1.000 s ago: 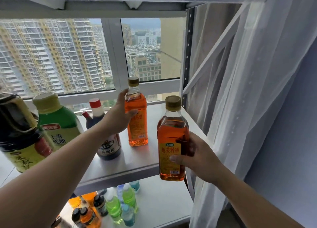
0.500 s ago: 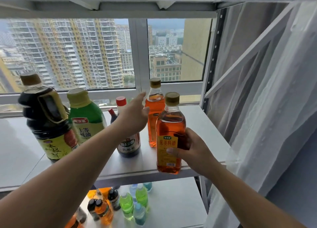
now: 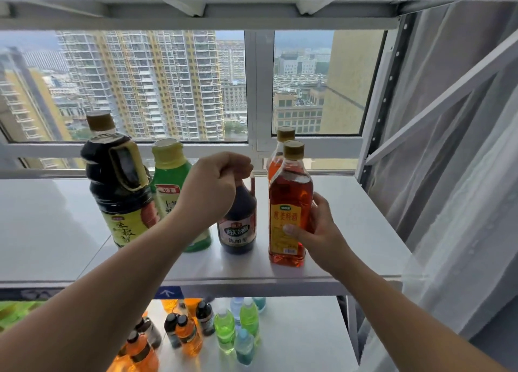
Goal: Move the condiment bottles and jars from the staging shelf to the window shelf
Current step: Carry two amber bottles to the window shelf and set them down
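Left hand [image 3: 215,186] is off rear amber bottle [image 3: 281,144], which it touched a second ago. It now sits curled over top of small dark bottle [image 3: 238,220]; cap hidden, cannot tell whether it grips.

Right hand [image 3: 316,231] wraps front amber bottle [image 3: 290,203], brought in from shelf edge. Base looks seated on window shelf [image 3: 358,217], rear amber bottle just beyond.

Green bottle [image 3: 171,181] and big dark jug [image 3: 120,181] stand left of left hand.

Judgement: placement nearly done, only right hand's release left.

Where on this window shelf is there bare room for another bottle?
Bare: the window shelf left of the dark soy bottle, and its right end, between the front amber bottle in the right hand and the rack post. Crowded: the middle between those bottles.
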`<state>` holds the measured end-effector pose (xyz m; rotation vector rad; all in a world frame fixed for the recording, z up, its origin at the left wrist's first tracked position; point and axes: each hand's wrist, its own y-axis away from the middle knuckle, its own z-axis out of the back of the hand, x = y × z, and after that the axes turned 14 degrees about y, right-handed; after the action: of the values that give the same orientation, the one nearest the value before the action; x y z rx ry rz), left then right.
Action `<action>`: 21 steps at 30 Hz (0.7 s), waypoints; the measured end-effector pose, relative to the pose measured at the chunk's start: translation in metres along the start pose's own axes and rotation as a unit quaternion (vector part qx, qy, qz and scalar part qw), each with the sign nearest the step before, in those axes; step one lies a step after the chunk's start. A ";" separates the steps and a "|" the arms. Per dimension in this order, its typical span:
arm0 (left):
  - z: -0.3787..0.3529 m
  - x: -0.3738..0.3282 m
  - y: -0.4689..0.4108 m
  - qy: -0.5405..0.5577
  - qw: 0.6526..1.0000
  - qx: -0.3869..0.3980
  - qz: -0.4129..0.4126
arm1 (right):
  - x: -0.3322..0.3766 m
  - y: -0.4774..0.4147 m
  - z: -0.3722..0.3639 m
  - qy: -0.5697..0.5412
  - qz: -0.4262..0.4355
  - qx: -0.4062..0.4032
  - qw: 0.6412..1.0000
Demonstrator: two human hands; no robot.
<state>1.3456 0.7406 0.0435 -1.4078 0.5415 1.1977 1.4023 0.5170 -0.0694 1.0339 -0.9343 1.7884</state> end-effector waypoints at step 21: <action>0.019 0.019 0.014 0.046 0.999 0.026 0.005 | 0.008 -0.016 -0.033 -0.101 0.010 -0.013 0.995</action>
<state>1.3340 0.7602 0.0237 -1.4230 0.6392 1.1234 1.4052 0.5545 -0.0719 1.2092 -1.0913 1.7047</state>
